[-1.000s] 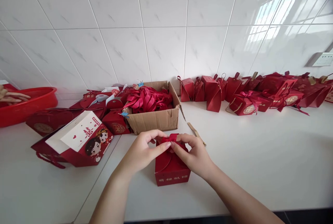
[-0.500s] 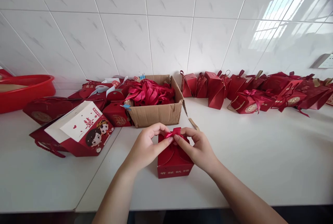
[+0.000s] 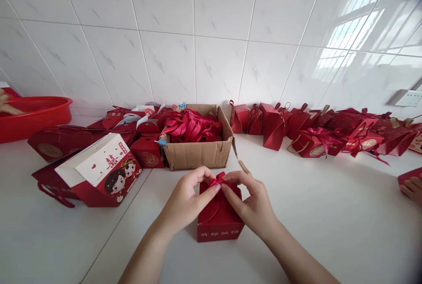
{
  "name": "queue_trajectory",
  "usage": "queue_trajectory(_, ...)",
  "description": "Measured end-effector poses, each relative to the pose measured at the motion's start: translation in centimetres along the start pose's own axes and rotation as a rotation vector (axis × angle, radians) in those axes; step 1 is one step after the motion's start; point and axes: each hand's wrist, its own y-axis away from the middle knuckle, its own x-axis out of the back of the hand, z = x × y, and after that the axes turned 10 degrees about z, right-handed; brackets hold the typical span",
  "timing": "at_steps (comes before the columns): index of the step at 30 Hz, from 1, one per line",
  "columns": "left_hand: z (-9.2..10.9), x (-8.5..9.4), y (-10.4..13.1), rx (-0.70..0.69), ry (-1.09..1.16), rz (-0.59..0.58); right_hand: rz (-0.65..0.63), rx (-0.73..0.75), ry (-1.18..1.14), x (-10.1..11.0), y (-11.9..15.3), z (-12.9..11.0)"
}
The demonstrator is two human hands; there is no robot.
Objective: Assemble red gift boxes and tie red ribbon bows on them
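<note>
A small red gift box (image 3: pixel 220 227) with pale characters along its front stands on the white table before me. Across its top a red satin ribbon (image 3: pixel 218 180) is looped into a bow or knot. My left hand (image 3: pixel 189 194) pinches the ribbon's left side between thumb and fingers. From the other side my right hand (image 3: pixel 252 198) pinches it too, the two thumbs close together at the middle. The fingers partly hide the top of the box.
Behind the box stands a cardboard carton (image 3: pixel 198 155) full of red ribbons (image 3: pixel 193 125). A white-and-red box (image 3: pixel 105 169) lies at left, near a red basin (image 3: pixel 49 114). Several red gift boxes (image 3: pixel 273 128) line the tiled wall. Another person's hand (image 3: pixel 413 188) holds something red at far right.
The view has tilted up slightly, so things sit lower. Both hands stay at the ribbon, drawn a little closer around the knot. Another person's hand with a red item has appeared at right.
</note>
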Motion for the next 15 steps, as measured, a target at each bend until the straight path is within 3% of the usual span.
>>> queue_trajectory(7,-0.4,0.0,-0.1,-0.116,-0.120,-0.040,0.032,-0.030,0.079,0.6,-0.2,0.0)
queue_trajectory(15,-0.8,-0.3,0.0,-0.180,-0.208,0.019,-0.124,0.041,0.197,1.4,-0.6,-0.8)
